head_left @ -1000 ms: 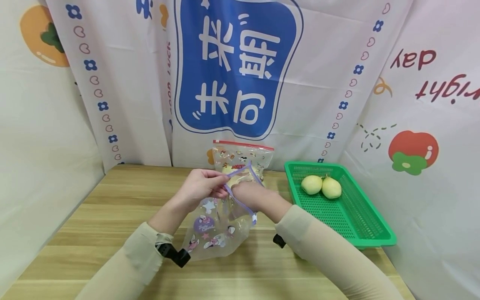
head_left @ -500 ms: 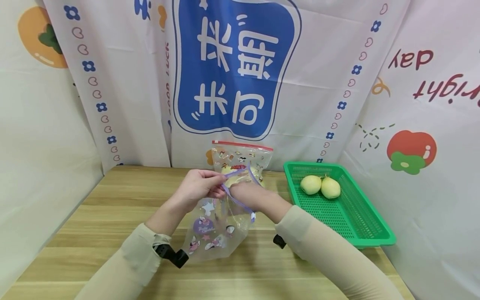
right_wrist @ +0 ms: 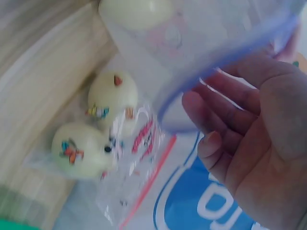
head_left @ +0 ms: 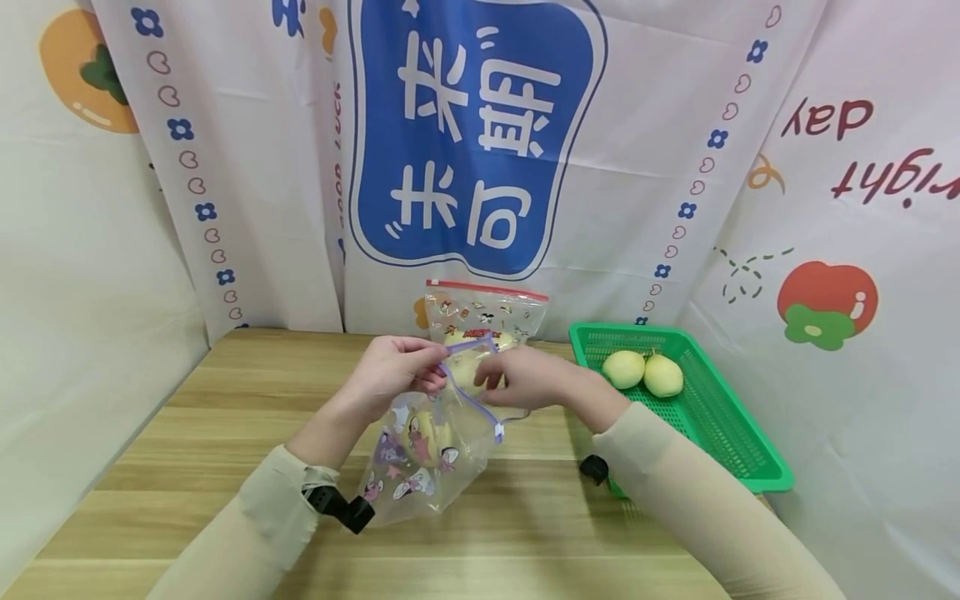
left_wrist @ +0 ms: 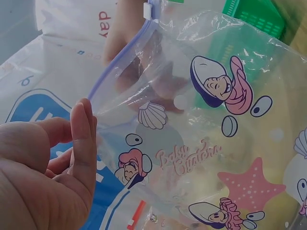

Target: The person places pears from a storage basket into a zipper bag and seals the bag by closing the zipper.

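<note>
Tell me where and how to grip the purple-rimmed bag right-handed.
Probably pinch the purple-rimmed bag at its rim near the white slider, coming from the right: the left hand pinches the rim's left side, and its clear body looks limp around a fruit.

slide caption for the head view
Left hand holds a purple-rimmed bag, right hand at its mouth, two fruits in a green basket

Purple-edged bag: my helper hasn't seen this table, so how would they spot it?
On the wooden table, find the green basket. In the head view, left of it, the person's left hand pinches the rim of a clear bag. Its purple edging and shell prints set it apart from the red-topped bag behind.
</note>
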Available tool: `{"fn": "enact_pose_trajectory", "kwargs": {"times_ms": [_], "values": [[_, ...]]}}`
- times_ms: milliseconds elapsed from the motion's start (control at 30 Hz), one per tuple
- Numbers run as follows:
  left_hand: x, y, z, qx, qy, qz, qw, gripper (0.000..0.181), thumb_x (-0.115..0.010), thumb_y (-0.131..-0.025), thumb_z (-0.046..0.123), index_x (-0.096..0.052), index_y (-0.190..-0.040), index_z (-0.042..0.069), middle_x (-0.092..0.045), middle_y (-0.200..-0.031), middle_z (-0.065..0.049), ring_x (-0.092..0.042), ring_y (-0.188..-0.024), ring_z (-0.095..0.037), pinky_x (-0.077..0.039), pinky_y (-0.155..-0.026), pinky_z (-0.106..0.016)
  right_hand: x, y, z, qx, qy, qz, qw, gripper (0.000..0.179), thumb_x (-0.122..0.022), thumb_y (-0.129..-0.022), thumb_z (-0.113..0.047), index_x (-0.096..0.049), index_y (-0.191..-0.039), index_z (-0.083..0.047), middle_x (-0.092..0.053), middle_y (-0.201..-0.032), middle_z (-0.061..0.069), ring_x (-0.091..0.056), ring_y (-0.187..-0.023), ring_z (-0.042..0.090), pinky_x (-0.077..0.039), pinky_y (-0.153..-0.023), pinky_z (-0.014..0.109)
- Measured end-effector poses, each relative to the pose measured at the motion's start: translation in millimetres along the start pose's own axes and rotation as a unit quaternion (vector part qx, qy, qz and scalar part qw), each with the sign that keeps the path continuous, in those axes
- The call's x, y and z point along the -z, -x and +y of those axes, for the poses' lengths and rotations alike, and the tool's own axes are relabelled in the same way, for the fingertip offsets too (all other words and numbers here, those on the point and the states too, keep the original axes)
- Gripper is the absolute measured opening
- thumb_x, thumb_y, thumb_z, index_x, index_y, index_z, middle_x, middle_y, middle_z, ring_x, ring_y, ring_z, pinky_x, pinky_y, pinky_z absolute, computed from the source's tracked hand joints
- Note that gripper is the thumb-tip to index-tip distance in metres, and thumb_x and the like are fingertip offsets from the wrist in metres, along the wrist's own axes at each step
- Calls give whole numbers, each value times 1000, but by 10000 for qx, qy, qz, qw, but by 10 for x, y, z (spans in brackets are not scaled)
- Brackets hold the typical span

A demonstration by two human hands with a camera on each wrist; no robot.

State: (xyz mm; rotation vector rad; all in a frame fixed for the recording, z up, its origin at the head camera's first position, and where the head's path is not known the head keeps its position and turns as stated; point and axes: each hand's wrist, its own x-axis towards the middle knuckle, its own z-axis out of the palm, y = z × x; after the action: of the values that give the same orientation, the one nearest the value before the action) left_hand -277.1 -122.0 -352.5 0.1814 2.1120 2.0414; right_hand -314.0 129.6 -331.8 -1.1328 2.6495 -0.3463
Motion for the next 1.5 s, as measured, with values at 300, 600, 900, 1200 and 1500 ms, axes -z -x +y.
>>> {"fn": "enact_pose_trajectory", "kwargs": {"times_ms": [300, 600, 900, 1200, 1500], "values": [[19, 5, -26, 18, -72, -26, 10000, 33, -69, -110, 17, -73, -129, -9, -78, -80, -3, -76, -68, -8, -66, -68, -21, 270, 367, 434, -745, -350, 722, 9940, 21, -69, -109, -28, -79, -124, -18, -80, -108, -4, -71, -93, 11, -64, -88, 35], [43, 1, -53, 32, -12, -56, 10000, 33, -69, -109, 16, -73, -130, -9, -78, -81, -3, -76, -68, -8, -66, -68, -22, 485, 696, 1071, -1647, -410, 1558, 9731, 28, -61, -112, -28, -76, -129, -11, -78, -118, 9, -72, -109, 27, -60, -101, 53], [41, 13, -53, 51, 106, -59, 9999, 33, -69, -109, 15, -72, -131, -10, -78, -80, -3, -75, -66, -8, -66, -66, -22, 424, 928, 1720, -2284, -736, 1796, 9540, 39, -57, -112, -28, -69, -138, 0, -72, -135, 24, -66, -128, 43, -53, -113, 63], [42, 12, -71, 96, 128, -93, 9998, 35, -69, -109, 14, -70, -133, -12, -77, -80, -3, -75, -66, -7, -66, -66, -21, 247, 1105, 2153, -2986, -773, 1565, 9383, 49, -54, -110, -24, -59, -146, 9, -61, -146, 35, -59, -136, 54, -51, -113, 68], [49, 27, -64, 92, 138, -124, 9998, 36, -70, -109, 15, -70, -133, -12, -77, -80, -3, -75, -67, -7, -66, -67, -21, 104, 1193, 2268, -3443, -458, 723, 9349, 65, -52, -111, -27, -38, -163, 9, -43, -164, 38, -38, -152, 62, -37, -125, 75]]}}
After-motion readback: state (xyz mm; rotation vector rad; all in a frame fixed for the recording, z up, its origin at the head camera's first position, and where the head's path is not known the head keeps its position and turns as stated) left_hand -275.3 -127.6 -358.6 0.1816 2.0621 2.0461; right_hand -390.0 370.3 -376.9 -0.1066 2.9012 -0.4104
